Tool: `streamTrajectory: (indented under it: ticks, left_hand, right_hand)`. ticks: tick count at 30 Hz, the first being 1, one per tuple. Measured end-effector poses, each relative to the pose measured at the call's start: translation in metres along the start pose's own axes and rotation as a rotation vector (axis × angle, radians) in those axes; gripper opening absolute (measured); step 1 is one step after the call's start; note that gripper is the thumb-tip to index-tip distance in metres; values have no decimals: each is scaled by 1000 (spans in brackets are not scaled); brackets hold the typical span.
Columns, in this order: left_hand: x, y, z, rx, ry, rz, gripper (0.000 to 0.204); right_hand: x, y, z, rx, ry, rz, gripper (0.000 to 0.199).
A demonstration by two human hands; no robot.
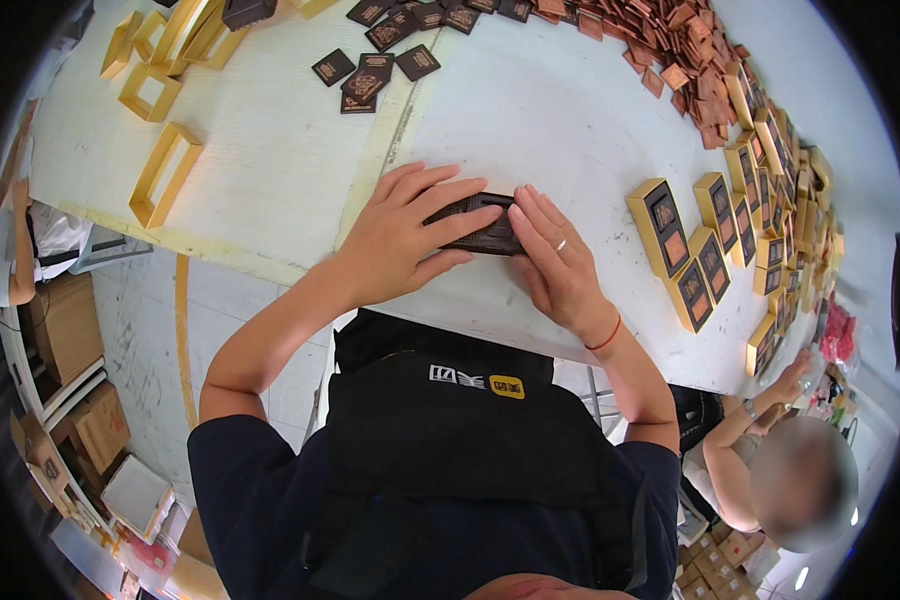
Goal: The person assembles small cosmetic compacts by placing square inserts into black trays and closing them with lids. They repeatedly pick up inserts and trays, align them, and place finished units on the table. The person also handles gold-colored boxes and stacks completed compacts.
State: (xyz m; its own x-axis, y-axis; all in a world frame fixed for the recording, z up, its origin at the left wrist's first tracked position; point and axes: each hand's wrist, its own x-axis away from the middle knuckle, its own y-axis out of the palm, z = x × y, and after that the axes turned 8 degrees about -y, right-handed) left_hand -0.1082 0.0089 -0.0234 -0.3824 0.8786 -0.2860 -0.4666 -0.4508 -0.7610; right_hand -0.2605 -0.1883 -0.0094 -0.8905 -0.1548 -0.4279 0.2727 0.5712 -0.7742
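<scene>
So the black tray (485, 238) is right up front, close to the near edge of the white table (530, 130), with both hands on it. Beyond the fingertips there's a broad stretch of bare tabletop, reaching over to the loose brown squares at the far right. More bare surface sits on the left, between the left hand (400, 240) and the nearest gold frame (182, 182), which is close to the table's edge. On the right side, filled gold boxes (660, 228) crowd toward the rim, some touching, with a gap between the closest one and the right hand (560, 262).

Grip-wise, the left fingers fan out over the top of the tray, thumb along its near side. The right fingers are straight and close together, holding its right end. Can't tell whether the tray touches the table underneath.

Material-wise: the tray looks like thin, shiny plastic with a finely bumpy patch. The frames are stiff, gold-coloured open rectangles. The boxes are long and narrow, each showing a dark square and a brown one in a black insert. Flat black squares (373, 80) with printed faces overlap up top, and the brown squares (695, 65) make a messy heap.
</scene>
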Motion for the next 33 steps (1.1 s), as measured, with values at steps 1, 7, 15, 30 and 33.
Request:
streamTrajectory:
  ticks: [1,7,15,30,33]
  left_hand:
    - [2,1,1,-18,-7,-18,56]
    - [1,-2,0,67,-32,-65,52]
    - [-1,-2,3,120,-21,-66,53]
    - [1,-3,2,104,-48,-86,55]
    - [-1,-3,2,108,-46,-93,53]
  right_hand:
    - [4,4,-1,15,6,7,53]
    - [1,-5,9,-165,61,-48,57]
    - [17,4,17,-514,161,194,35]
    - [5,-16,15,-542,224,47,35]
    - [9,-10,24,-514,184,51,36]
